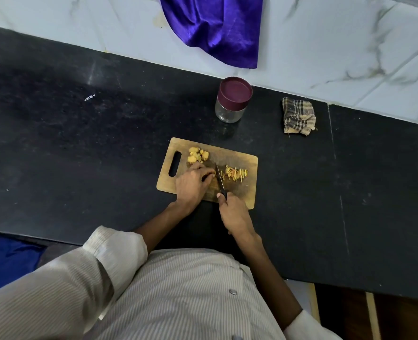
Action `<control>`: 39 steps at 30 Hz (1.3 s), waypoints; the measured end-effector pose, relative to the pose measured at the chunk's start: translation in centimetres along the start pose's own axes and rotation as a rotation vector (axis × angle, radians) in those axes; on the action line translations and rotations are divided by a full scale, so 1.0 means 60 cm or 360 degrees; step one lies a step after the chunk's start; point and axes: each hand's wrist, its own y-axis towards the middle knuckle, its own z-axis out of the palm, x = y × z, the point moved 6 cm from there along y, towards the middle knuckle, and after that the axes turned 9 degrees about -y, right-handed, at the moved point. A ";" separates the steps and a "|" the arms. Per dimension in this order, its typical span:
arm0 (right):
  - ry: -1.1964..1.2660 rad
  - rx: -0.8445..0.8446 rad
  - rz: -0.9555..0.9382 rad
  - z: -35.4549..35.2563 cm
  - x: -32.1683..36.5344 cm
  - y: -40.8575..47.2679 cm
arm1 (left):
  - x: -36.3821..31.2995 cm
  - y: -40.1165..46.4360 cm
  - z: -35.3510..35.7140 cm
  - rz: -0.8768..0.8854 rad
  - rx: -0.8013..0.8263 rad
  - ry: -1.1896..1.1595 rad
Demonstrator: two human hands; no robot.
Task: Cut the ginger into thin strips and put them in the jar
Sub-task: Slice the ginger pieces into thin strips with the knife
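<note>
A wooden cutting board [244, 192] lies on the black counter. Whole ginger pieces [198, 154] sit near its handle slot, and a pile of thin ginger strips [236, 174] lies to the right. My left hand [193, 184] has its fingers curled over a ginger piece, which is mostly hidden, just left of the blade. My right hand [234, 214] grips the black handle of a knife [219, 179], whose blade points away from me between the left fingers and the strips. A glass jar [232, 100] with a maroon lid on stands beyond the board.
A folded checked cloth [298, 116] lies right of the jar. A purple fabric [212, 28] hangs down the white tiled wall behind. The black counter [80, 143] stretches left and right of the board; its front edge runs by my body.
</note>
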 end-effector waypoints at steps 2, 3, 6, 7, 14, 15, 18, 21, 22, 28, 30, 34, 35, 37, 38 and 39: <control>-0.0018 -0.0017 -0.0020 -0.005 0.002 -0.001 | -0.001 0.000 0.001 0.0006 0.0009 0.0005; -0.0024 -0.0025 -0.0026 -0.009 0.002 -0.001 | -0.002 -0.001 0.001 0.0012 0.0010 0.0003; -0.0015 -0.0045 -0.0028 -0.015 -0.001 0.000 | -0.003 -0.001 0.000 0.0019 -0.0008 -0.0006; -0.0009 -0.0049 -0.0026 -0.015 -0.002 0.000 | -0.003 -0.001 0.000 0.0018 -0.0011 -0.0007; -0.0040 -0.0008 -0.0022 -0.010 0.000 -0.002 | -0.003 -0.002 0.001 0.0044 0.0012 -0.0026; -0.0043 -0.0012 -0.0025 -0.010 0.000 -0.002 | -0.003 -0.002 0.001 0.0049 0.0012 -0.0023; -0.0052 -0.0019 -0.0018 -0.009 0.000 0.001 | -0.004 -0.004 0.000 0.0066 0.0017 -0.0008; -0.0064 -0.0023 -0.0018 -0.008 -0.001 0.002 | -0.004 -0.005 0.000 0.0071 0.0021 0.0011; -0.0064 -0.0028 -0.0021 -0.008 -0.002 0.002 | -0.005 -0.005 0.000 0.0066 0.0020 0.0020; -0.0061 -0.0029 -0.0041 -0.004 -0.002 0.006 | -0.008 -0.005 0.000 0.0059 0.0001 0.0050; -0.0062 -0.0028 -0.0044 -0.003 -0.003 0.008 | -0.007 -0.004 0.001 0.0057 0.0002 0.0045; -0.0071 -0.0038 -0.0038 0.000 -0.005 0.011 | -0.010 -0.003 0.003 0.0069 0.0034 0.0064; -0.0077 -0.0044 -0.0033 0.000 -0.004 0.011 | -0.011 -0.004 0.003 0.0081 0.0032 0.0069; -0.0105 -0.0030 -0.0020 0.002 -0.004 0.012 | -0.012 -0.004 0.003 0.0098 0.0017 0.0073; -0.0112 -0.0017 -0.0016 0.003 -0.004 0.013 | -0.012 -0.005 0.002 0.0102 0.0009 0.0073; -0.0107 -0.0005 -0.0017 0.003 -0.006 0.013 | -0.011 -0.005 0.003 0.0101 0.0003 0.0074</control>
